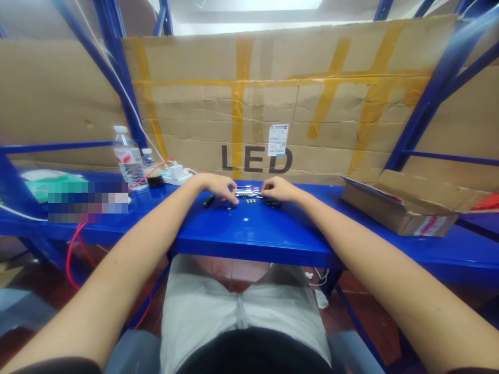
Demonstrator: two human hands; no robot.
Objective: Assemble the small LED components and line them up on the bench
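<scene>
Both my arms reach out over a blue shelf top (273,234). My left hand (218,186) and my right hand (277,188) rest palm down on either side of a small shiny multicoloured part (248,190), fingertips touching its ends. Small silver round pieces (250,200) lie just in front of it, and one more silver piece (245,219) lies nearer me. A black pen-like thing (209,201) lies under my left hand's side. A dark small object (274,203) sits below my right hand. Whether either hand grips the part is too small to tell.
An open cardboard box (401,205) lies at the right. A water bottle (128,157), a small dark bottle (153,169) and a white power strip (177,174) with a red cable stand at the left. A taped cardboard sheet marked LED (273,104) backs the shelf.
</scene>
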